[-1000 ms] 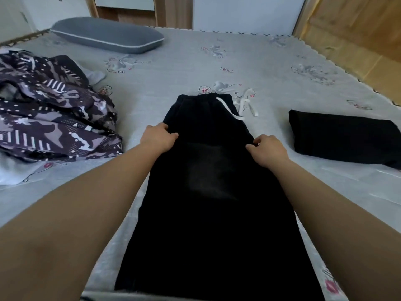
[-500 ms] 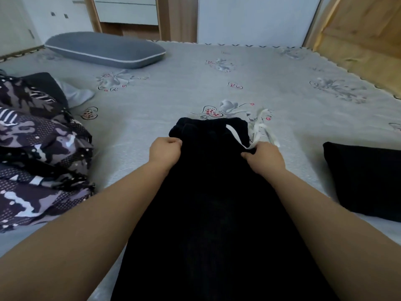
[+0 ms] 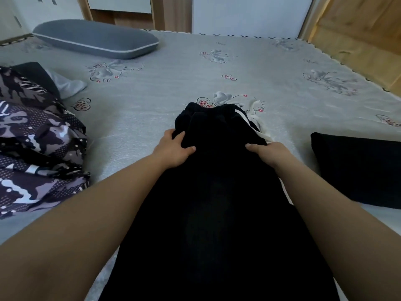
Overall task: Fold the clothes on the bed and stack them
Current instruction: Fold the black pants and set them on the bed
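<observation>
Black trousers (image 3: 212,203) lie lengthwise in the middle of the grey bed (image 3: 282,83), with the white drawstring (image 3: 252,118) at their far end. The left hand (image 3: 173,148) grips the left edge of the trousers and the right hand (image 3: 265,152) grips the right edge. A folded black garment (image 3: 358,168) lies on the right, a patterned garment (image 3: 36,144) on the left, and a grey pillow (image 3: 95,39) far left.

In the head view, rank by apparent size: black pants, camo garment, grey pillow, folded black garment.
1. black pants, clearly the largest, though nearest the camera.
2. camo garment, cut off by the left edge.
3. grey pillow and folded black garment: too alike to rank; the pillow lies farther away and the garment is cropped at the right.
</observation>
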